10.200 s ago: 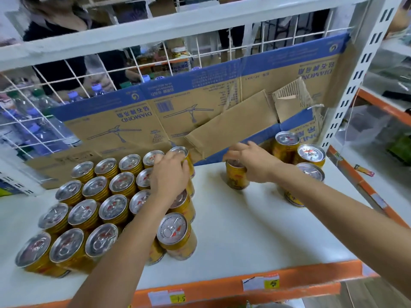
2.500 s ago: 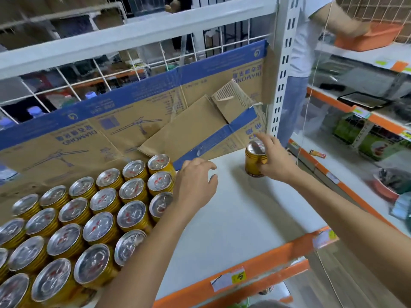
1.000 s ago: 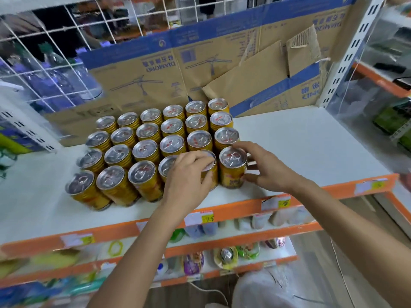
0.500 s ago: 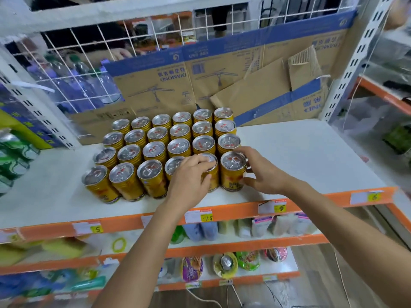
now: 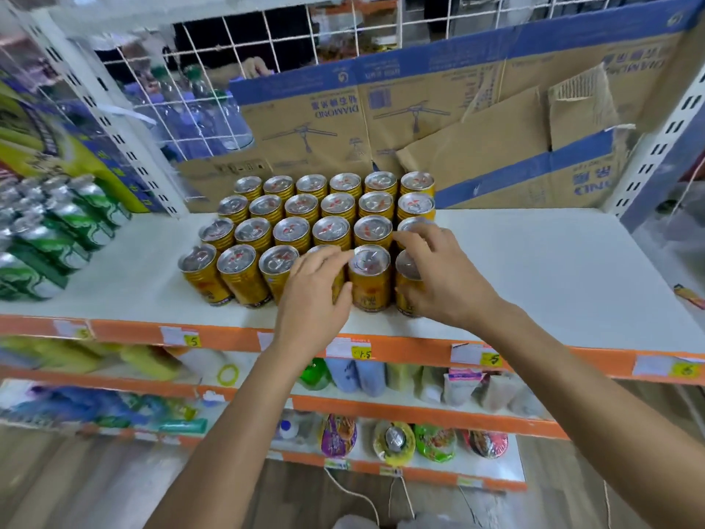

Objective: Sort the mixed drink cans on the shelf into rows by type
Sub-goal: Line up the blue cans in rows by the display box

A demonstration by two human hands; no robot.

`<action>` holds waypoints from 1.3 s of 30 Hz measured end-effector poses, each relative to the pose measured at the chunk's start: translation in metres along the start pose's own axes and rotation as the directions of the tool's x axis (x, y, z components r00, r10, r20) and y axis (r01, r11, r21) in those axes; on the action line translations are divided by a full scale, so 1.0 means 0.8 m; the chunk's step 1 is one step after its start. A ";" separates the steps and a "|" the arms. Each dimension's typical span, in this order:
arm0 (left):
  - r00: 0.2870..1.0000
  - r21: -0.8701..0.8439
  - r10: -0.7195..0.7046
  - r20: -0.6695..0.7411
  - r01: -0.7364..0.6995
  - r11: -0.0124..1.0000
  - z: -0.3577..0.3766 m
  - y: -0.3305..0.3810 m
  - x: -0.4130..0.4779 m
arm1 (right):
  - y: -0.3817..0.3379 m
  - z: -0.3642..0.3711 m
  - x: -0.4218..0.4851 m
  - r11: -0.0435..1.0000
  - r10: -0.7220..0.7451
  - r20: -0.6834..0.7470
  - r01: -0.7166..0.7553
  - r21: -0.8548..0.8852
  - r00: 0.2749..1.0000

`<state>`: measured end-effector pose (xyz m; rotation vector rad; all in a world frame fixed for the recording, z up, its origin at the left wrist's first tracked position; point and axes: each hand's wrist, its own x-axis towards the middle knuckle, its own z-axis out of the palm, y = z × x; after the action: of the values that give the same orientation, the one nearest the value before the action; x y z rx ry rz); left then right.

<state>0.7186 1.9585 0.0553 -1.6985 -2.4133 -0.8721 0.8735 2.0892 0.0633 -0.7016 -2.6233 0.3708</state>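
Gold drink cans (image 5: 292, 231) with silver tops stand packed in several straight rows on the white shelf (image 5: 541, 273). My left hand (image 5: 313, 295) wraps round the fourth can of the front row and hides most of it. My right hand (image 5: 438, 276) grips the front row's rightmost can (image 5: 406, 269), thumb on its side and fingers arched over the top towards the can behind. One front can (image 5: 369, 278) stands uncovered between my hands.
Green cans (image 5: 42, 238) lie on the shelf at far left. Flattened cardboard (image 5: 457, 120) leans on the wire grid (image 5: 248, 43) behind. White slotted uprights (image 5: 663, 147) frame the bay. An orange edge (image 5: 419, 349) with price tags fronts the shelf; packaged goods fill the lower shelves.
My left hand has slid left off the fifth front can onto the fourth. My right hand stays on the end can. The view has shifted, bringing the green cans in at left.
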 end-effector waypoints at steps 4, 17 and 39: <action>0.994 0.050 -0.092 -0.050 0.095 0.994 -0.028 -0.027 -0.020 | -0.039 0.014 0.024 0.992 -0.126 0.053 0.124 0.029 0.991; 0.915 0.180 -0.350 -0.199 0.385 0.905 -0.160 -0.202 -0.129 | -0.275 0.150 0.123 0.877 -0.465 0.213 0.413 0.247 0.859; 0.671 0.259 -0.637 -0.379 0.738 0.623 -0.436 -0.641 -0.230 | -0.790 0.435 0.353 0.735 -0.602 0.276 0.385 0.558 0.749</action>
<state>0.2457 1.5171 0.0710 -0.4301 -2.8044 -0.5186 0.2320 1.6547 0.0624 0.3232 -2.8038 1.0484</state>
